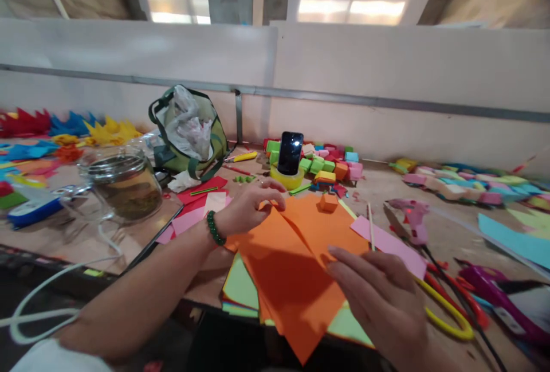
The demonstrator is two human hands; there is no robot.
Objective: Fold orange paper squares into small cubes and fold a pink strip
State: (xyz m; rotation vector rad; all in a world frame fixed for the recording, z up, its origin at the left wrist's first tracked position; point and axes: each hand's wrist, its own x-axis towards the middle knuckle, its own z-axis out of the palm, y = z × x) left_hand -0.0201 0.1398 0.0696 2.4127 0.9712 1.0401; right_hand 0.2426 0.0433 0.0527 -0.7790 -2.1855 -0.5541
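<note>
Orange paper sheets (296,280) lie at the table's front edge over a stack of pale green and yellow sheets (243,286). My left hand (253,206), with a green bead bracelet at the wrist, pinches the upper left edge of the top orange sheet. The near corner of that sheet hangs past the table edge. My right hand (378,297) rests at the sheet's right side, its fingers stretched out and touching or just above the paper. A small orange folded paper cube (329,203) sits near the far side of the sheets.
A phone (290,153) stands on a yellow tape roll (287,179) among folded paper pieces. To the left are a glass jar (126,186) and a green bag (189,131). On the right lie a pink glue gun (410,217), pink paper (389,246) and yellow-handled scissors (449,314).
</note>
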